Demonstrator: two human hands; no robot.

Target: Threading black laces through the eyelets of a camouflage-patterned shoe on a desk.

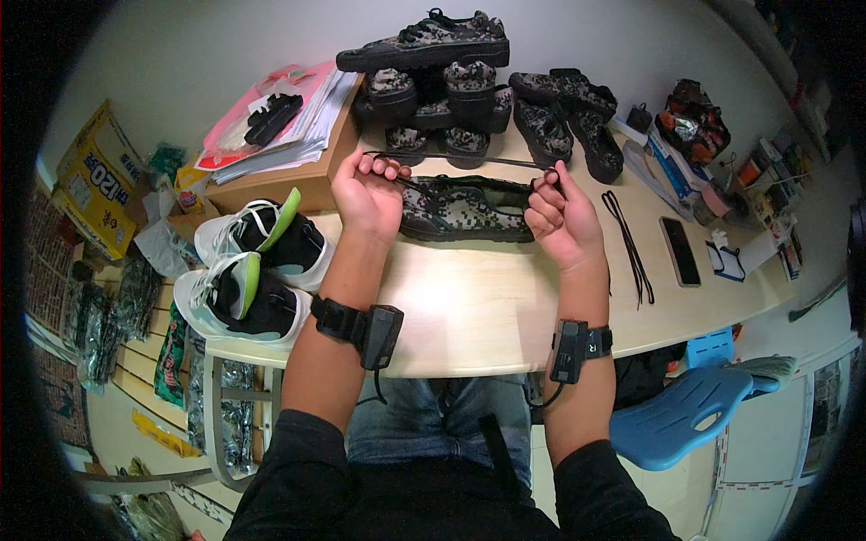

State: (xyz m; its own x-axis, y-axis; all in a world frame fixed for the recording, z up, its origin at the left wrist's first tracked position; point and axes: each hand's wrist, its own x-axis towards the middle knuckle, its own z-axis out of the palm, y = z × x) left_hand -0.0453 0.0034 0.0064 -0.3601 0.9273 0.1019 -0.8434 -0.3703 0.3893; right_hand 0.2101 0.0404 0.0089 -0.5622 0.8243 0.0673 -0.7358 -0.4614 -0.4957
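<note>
A black shoelace (487, 160) runs nearly straight between my two raised hands. My left hand (370, 194) is closed round one part of it, with the fingers curled. My right hand (566, 215) pinches the lace at the other side between thumb and fingers. Just below the lace, a camouflage shoe (469, 212) lies lengthwise on the light wooden table (460, 316), between my wrists. Whether the lace passes through that shoe's eyelets, I cannot tell. To the right of my right hand, a pair of loose black laces (629, 243) lies on the tabletop.
Behind the shoe rises a stack of camouflage shoes (424, 50), with more shoes (564, 108) at its right. White sneakers (248, 298) with green insoles stand left, before a cardboard box (280, 185) topped with papers. A phone (680, 252) lies right; a blue chair (681, 419) stands below.
</note>
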